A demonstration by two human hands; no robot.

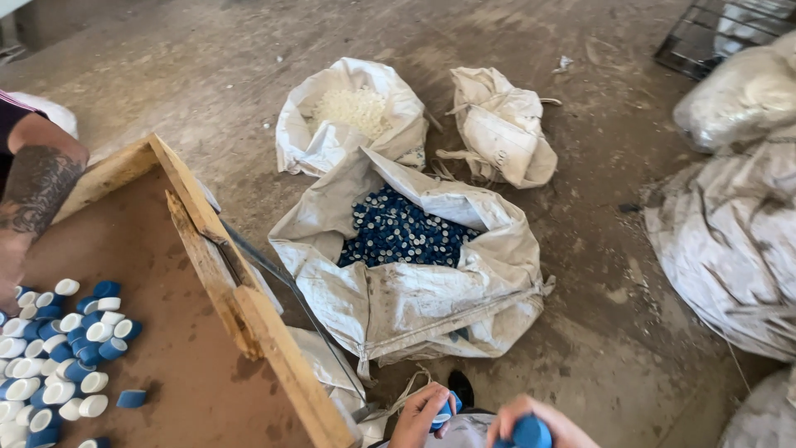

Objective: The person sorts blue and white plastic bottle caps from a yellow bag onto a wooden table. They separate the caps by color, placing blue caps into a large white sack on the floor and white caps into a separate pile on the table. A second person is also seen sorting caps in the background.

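At the bottom edge, my left hand [421,413] is closed around a blue bottle cap [448,410]. My right hand [543,425] grips another blue cap [531,433] beside it. Both hands hover just below an open white sack [414,303] filled with dark blue caps [398,232]. Behind it stands a second open sack [327,141] holding white caps [354,108]. To the left, a wooden sorting tray [215,257] carries a heap of blue and white caps [58,348].
Another person's tattooed arm [33,195] reaches over the tray's left side. A closed white sack [502,124] lies behind, bulky sacks [730,232] fill the right, and a wire crate [713,29] sits at the top right on the concrete floor.
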